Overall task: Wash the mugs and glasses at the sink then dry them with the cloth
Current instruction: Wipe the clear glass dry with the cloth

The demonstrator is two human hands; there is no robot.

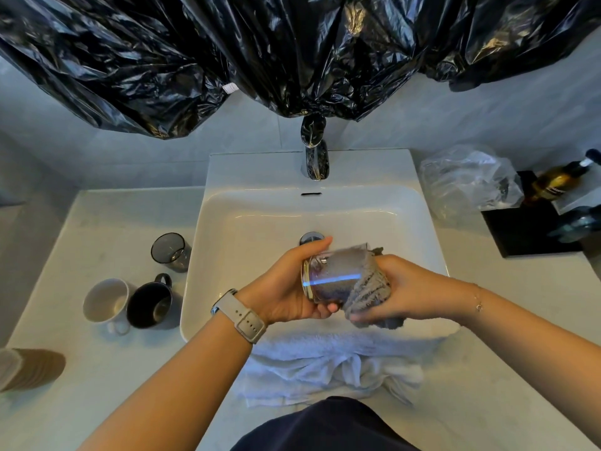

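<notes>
Over the white sink [227,216], my left hand [286,284] grips a clear glass [328,275] lying on its side, its mouth pointing right. A grey cloth [367,288] is stuffed into the glass and bunches out of its mouth; my right hand [409,288] grips that bunch. On the counter left of the sink stand a smoky grey glass [170,252], a white mug [105,302] and a black mug [149,304].
A tap [315,157] wrapped in black plastic stands behind the basin; no water runs. A white towel [328,362] lies over the sink's front edge. A clear plastic bag [468,180], a dark tray [527,229] and an amber bottle [559,180] sit at the right. Black plastic sheeting [292,43] hangs above.
</notes>
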